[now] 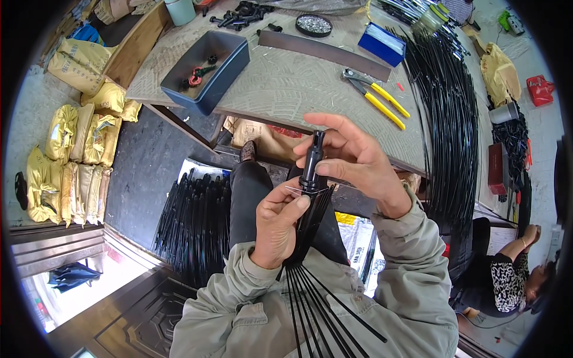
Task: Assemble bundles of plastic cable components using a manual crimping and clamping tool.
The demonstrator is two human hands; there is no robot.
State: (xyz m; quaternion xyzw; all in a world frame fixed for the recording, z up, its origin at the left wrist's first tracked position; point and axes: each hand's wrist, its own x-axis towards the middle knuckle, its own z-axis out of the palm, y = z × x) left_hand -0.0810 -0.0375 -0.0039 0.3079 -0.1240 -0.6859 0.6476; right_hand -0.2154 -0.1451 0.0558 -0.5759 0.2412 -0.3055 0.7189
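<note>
My right hand holds a black plastic hub upright by its upper end, fingers wrapped behind it. Below the hub, my left hand grips a bundle of thin black ribs that fan out toward my chest. Left thumb and forefinger pinch a fine wire lying across the base of the hub. Both hands are over my lap, in front of the table edge.
The worktable carries a dark blue tray, yellow-handled pliers, a blue box, a round tin of small parts and black pieces. Long black ribs drape at right. Yellow sacks lie left. Another person sits lower right.
</note>
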